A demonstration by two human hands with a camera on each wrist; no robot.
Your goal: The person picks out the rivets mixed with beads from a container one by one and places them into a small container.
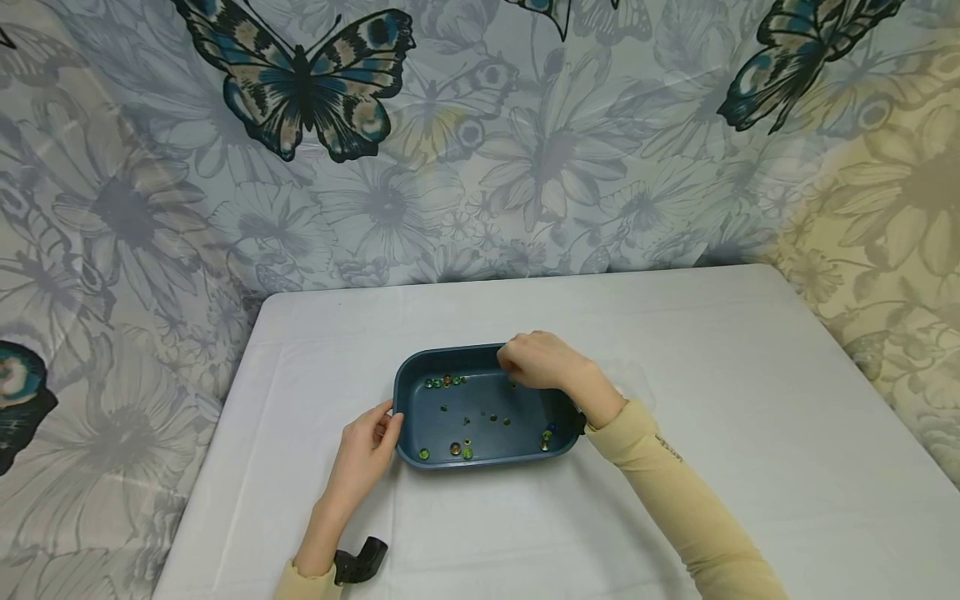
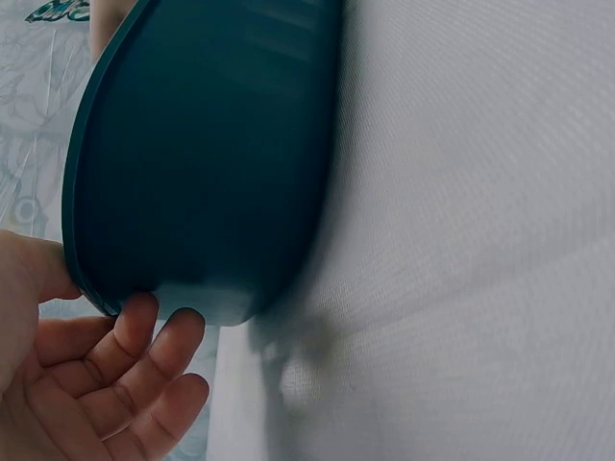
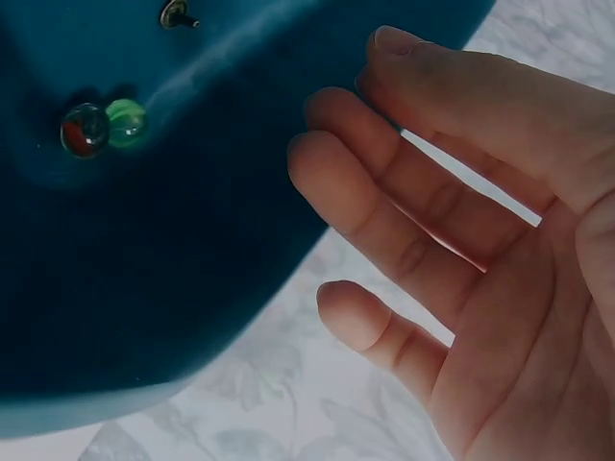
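The tray (image 1: 517, 442) sits mid-frame in the head view between both hands, long axis left to right, rising slightly rightward. The left hand (image 1: 366, 443) grips its left end; the right hand (image 1: 546, 361), fingers bent, covers its upper-right corner, contents undeterminable.

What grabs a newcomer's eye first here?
Probably the large dark butterfly on the floral backdrop, upper left of the head view. Next, the blue tray against the white tabletop, with glass marbles scattered inside. Then the hands: the left hand gripping the tray's left end, the right hand at its far side, right of centre.
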